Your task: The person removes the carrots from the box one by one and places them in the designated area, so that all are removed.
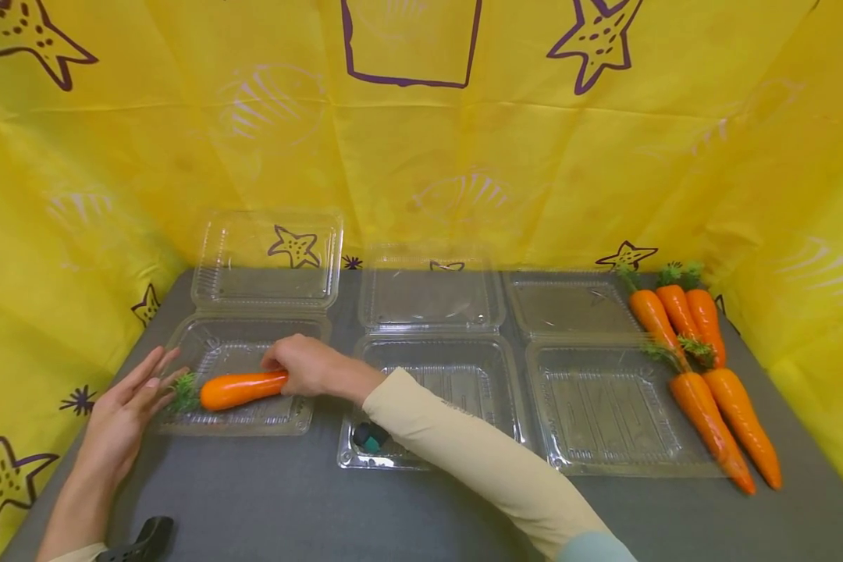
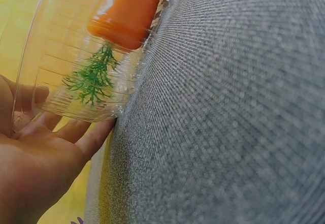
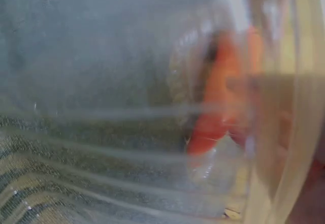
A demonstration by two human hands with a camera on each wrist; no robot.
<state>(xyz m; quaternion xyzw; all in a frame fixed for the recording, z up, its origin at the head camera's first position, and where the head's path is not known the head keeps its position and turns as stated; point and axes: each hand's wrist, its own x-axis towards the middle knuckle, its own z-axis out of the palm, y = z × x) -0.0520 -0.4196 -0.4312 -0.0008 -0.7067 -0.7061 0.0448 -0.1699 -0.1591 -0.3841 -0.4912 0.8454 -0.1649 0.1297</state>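
Observation:
Above the base of the left clear plastic clamshell container (image 1: 295, 428), my right hand (image 1: 312, 367) grips an orange carrot (image 1: 242, 389) by its narrow end. The carrot lies sideways, its green leafy top (image 1: 185, 393) pointing left. My left hand (image 1: 115, 425) touches the container's left side with fingers extended. Through the clear wall in the left wrist view, the leafy top (image 2: 94, 76) shows close to those fingers. The right wrist view is blurred, with the orange carrot (image 3: 218, 97) seen through plastic.
Two more open clamshells, the middle container (image 1: 509, 367) and the right container (image 1: 604, 471), stand in a row. Several carrots (image 1: 745, 421) lie at the table's right, partly overlapping the right container. A small dark object (image 1: 370, 437) shows at the middle container's front-left corner. Yellow cloth (image 1: 407, 140) hangs behind.

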